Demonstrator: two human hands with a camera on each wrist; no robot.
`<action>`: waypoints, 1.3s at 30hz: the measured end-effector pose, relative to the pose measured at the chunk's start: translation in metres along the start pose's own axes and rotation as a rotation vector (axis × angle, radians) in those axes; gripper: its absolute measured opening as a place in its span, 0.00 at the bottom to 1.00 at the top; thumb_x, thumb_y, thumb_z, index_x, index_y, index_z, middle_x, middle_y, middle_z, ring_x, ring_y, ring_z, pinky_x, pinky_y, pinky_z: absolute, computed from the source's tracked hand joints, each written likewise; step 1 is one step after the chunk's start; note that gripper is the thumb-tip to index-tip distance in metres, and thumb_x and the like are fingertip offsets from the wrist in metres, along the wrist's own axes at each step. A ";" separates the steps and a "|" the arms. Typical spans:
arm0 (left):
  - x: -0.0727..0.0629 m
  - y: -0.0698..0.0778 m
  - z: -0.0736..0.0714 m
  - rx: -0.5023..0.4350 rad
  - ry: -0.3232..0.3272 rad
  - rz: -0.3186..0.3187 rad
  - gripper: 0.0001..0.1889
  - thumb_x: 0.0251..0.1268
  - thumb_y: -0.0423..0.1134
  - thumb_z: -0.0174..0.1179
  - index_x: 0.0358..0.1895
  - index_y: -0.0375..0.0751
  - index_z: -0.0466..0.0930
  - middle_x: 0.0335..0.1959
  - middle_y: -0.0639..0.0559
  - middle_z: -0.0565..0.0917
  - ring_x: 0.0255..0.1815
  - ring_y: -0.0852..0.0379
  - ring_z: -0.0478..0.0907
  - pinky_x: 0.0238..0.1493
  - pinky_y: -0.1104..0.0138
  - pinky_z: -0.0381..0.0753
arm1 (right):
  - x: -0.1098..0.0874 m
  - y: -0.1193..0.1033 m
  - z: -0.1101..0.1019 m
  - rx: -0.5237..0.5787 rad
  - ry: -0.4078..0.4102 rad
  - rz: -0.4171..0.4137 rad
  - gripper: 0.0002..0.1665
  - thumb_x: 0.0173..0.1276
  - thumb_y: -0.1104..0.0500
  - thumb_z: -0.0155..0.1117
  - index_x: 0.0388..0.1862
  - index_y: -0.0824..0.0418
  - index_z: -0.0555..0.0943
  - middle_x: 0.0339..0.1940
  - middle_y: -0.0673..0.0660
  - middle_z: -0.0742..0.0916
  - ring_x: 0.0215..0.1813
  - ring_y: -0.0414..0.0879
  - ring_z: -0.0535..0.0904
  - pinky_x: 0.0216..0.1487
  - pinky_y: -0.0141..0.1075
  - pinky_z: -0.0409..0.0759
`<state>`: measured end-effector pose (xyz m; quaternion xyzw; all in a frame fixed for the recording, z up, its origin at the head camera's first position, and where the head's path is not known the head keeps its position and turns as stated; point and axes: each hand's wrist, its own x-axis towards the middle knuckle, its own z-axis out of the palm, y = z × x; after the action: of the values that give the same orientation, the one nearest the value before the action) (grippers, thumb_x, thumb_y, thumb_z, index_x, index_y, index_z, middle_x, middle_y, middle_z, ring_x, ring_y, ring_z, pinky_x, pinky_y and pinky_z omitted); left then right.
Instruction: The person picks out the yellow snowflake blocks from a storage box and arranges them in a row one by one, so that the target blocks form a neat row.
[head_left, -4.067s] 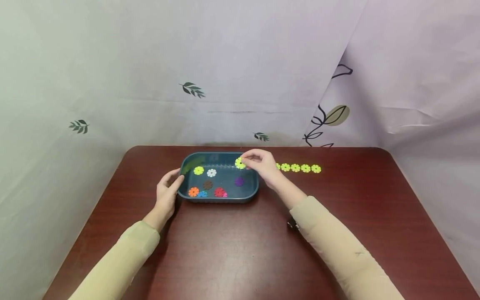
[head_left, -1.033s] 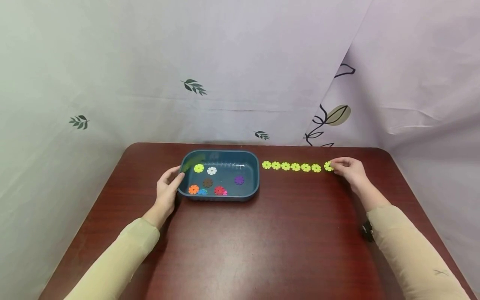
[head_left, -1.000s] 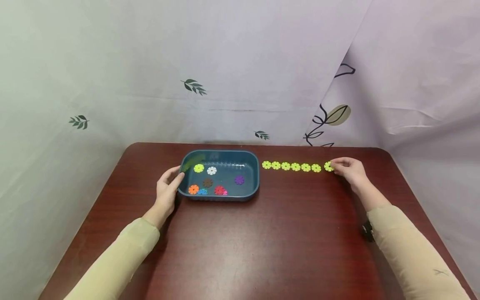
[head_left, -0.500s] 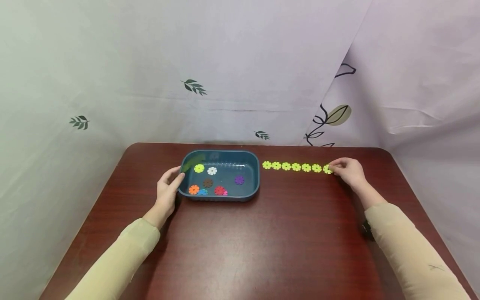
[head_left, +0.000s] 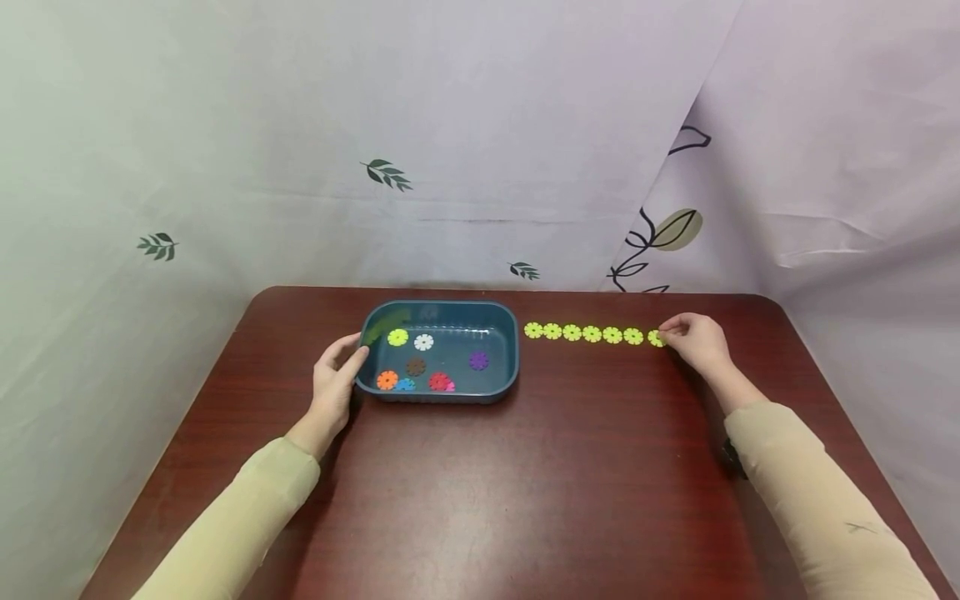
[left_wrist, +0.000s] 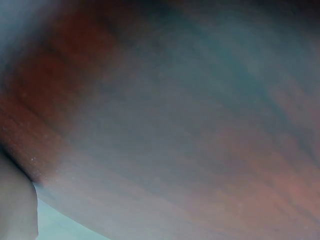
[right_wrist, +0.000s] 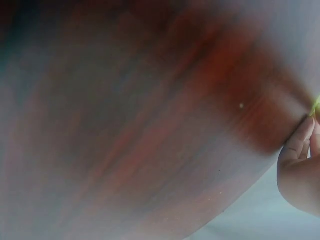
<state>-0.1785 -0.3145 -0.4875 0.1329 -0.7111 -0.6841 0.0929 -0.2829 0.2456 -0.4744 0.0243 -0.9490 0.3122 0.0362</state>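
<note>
My left hand (head_left: pixel 335 381) grips the left end of a dark blue plastic tray (head_left: pixel 438 397), thumb at the rim and the other fingers partly hidden. At the right of the table, my right hand (head_left: pixel 697 340) pinches a yellow snowflake disc (head_left: pixel 656 338) by its right side. That disc stands just off the end of a row of several yellow snowflake discs (head_left: pixel 592 334), a narrow gap between them. In the right wrist view the fingertips (right_wrist: pixel 309 125) meet a sliver of yellow disc (right_wrist: pixel 315 106). The left wrist view catches only a blurred piece of the hand (left_wrist: pixel 17 205).
Inside the tray lie a yellow disc (head_left: pixel 397 337), a white disc (head_left: pixel 423 342), a brown disc (head_left: pixel 416 367), a purple disc (head_left: pixel 478 361), an orange disc (head_left: pixel 387 380) and a red disc (head_left: pixel 439 381), with blue and pink pieces. Cloth (head_left: pixel 450 125) hangs behind the dark red table (head_left: pixel 480 492).
My right hand has carried a yellow disc from above the tray to the row's right end. Over the last second it has shifted slightly left. My left hand stays on the tray.
</note>
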 end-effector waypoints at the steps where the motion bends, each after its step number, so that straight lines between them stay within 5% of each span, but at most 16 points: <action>1: 0.000 0.000 0.000 0.002 -0.001 0.001 0.22 0.83 0.39 0.58 0.72 0.34 0.74 0.56 0.58 0.80 0.53 0.64 0.79 0.49 0.79 0.81 | 0.000 0.000 0.000 0.003 0.000 0.000 0.12 0.72 0.61 0.71 0.43 0.72 0.88 0.38 0.70 0.91 0.32 0.36 0.80 0.42 0.38 0.77; 28: 0.001 -0.002 0.000 0.012 -0.001 0.005 0.22 0.82 0.39 0.58 0.72 0.34 0.74 0.51 0.64 0.80 0.51 0.64 0.78 0.47 0.79 0.81 | 0.002 0.004 0.000 0.045 -0.015 0.027 0.17 0.72 0.56 0.74 0.44 0.72 0.88 0.38 0.67 0.93 0.30 0.28 0.78 0.39 0.27 0.75; 39: 0.000 -0.001 -0.001 0.001 0.006 0.015 0.22 0.82 0.38 0.59 0.72 0.32 0.74 0.53 0.63 0.81 0.52 0.66 0.78 0.48 0.79 0.81 | 0.003 0.010 -0.001 0.101 -0.027 0.076 0.19 0.72 0.54 0.74 0.47 0.71 0.89 0.34 0.56 0.94 0.29 0.23 0.76 0.36 0.22 0.73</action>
<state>-0.1785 -0.3151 -0.4883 0.1296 -0.7122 -0.6826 0.1002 -0.2868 0.2541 -0.4786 -0.0057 -0.9327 0.3604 0.0101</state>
